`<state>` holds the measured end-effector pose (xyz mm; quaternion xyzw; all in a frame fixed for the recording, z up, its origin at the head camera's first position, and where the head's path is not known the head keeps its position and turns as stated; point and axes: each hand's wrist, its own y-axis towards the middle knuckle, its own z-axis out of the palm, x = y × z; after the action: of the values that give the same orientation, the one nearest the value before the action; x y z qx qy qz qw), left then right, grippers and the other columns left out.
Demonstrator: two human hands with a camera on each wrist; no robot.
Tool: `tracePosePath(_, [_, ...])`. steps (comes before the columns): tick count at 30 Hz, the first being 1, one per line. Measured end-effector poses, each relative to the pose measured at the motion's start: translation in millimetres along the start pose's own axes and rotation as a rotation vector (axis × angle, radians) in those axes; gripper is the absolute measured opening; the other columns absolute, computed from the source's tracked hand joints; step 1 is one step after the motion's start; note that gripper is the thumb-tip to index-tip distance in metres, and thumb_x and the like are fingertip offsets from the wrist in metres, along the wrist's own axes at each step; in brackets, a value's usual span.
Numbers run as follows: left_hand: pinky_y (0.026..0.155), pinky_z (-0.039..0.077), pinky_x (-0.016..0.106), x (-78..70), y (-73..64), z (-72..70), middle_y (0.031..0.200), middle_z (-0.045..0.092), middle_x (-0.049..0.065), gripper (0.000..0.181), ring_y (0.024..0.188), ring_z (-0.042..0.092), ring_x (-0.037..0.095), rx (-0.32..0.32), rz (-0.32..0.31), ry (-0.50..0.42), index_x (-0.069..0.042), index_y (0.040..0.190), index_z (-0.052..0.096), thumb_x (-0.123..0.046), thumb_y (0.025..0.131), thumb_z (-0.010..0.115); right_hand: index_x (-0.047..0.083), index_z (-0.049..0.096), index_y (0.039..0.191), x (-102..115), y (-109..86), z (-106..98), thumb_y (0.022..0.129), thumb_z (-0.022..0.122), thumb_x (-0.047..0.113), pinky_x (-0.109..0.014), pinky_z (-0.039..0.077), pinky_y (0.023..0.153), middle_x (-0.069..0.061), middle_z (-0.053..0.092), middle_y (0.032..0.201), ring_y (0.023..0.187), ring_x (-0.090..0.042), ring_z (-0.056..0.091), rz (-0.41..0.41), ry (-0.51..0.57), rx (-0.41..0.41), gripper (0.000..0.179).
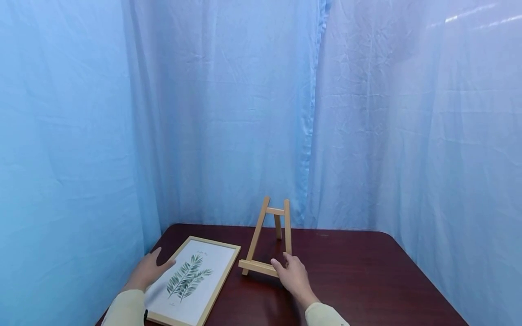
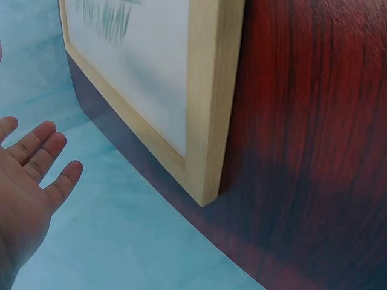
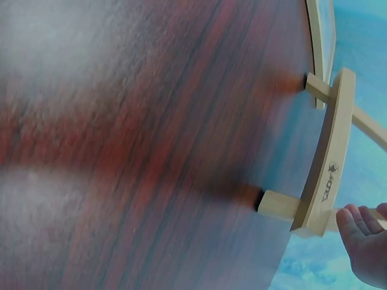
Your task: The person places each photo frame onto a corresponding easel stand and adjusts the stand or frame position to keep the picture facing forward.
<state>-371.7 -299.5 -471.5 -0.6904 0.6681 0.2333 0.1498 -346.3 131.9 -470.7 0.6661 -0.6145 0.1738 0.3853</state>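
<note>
A framed picture of green leaves (image 1: 205,290) with a pale wooden frame (image 2: 208,121) lies face up at the left of the dark red table. My left hand (image 1: 147,270) is over its left edge; the left wrist view shows that hand's fingers (image 2: 37,151) spread, apart from the frame. Right of the picture stands a small wooden easel (image 1: 258,267) with two front legs, a rear leg and a lettered ledge (image 3: 331,163). At the ledge's right end is my right hand (image 1: 295,277), thumb and fingers apart around the right leg, fingers (image 3: 360,226) fairly straight.
The table (image 1: 367,276) has a dark reddish wood-grain top with rounded far corners. Light blue curtains (image 1: 228,113) hang behind it and along both sides, close to its edges.
</note>
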Motion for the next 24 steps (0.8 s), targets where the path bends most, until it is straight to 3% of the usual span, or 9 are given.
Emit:
tracePosePath(9, [0.106, 0.029, 0.066, 10.0, -3.1, -1.0, 0.146, 0.027, 0.043, 0.106, 0.132, 0.028, 0.06, 0.007, 0.004, -0.018, 0.021, 0.144, 0.025, -0.064, 0.09, 0.058, -0.003, 0.058, 0.135, 13, -4.3, 16, 0.093, 0.065, 0.048, -0.057, 0.047, 0.093, -0.023, 0.06, 0.125, 0.113, -0.038, 0.059, 0.036, 0.063, 0.033, 0.066])
tracePosePath(13, [0.107, 0.028, 0.066, 12.8, -4.6, -1.6, 0.147, 0.026, 0.043, 0.108, 0.133, 0.027, 0.059, 0.013, -0.007, -0.03, 0.021, 0.145, 0.024, -0.066, 0.089, 0.057, -0.004, 0.058, 0.134, 18, -8.4, 23, 0.094, 0.065, 0.045, -0.06, 0.045, 0.095, -0.024, 0.061, 0.124, 0.114, -0.039, 0.058, -0.003, 0.079, 0.044, 0.064])
tracePosePath(19, [0.106, 0.03, 0.066, 17.2, -5.6, -1.2, 0.146, 0.027, 0.043, 0.107, 0.133, 0.028, 0.06, 0.01, -0.013, -0.037, 0.022, 0.144, 0.025, -0.063, 0.089, 0.06, -0.009, 0.056, 0.133, 25, -16.1, 31, 0.096, 0.064, 0.042, -0.054, 0.05, 0.089, -0.026, 0.062, 0.119, 0.108, -0.04, 0.061, -0.079, 0.101, 0.055, 0.064])
tracePosePath(24, [0.106, 0.03, 0.066, 21.4, -6.4, 0.0, 0.145, 0.029, 0.043, 0.099, 0.131, 0.03, 0.06, 0.006, -0.012, -0.033, 0.021, 0.144, 0.027, -0.055, 0.092, 0.062, -0.011, 0.055, 0.133, 29, -20.0, 39, 0.096, 0.065, 0.039, -0.054, 0.051, 0.087, -0.027, 0.061, 0.117, 0.105, -0.04, 0.062, -0.087, 0.136, 0.073, 0.063])
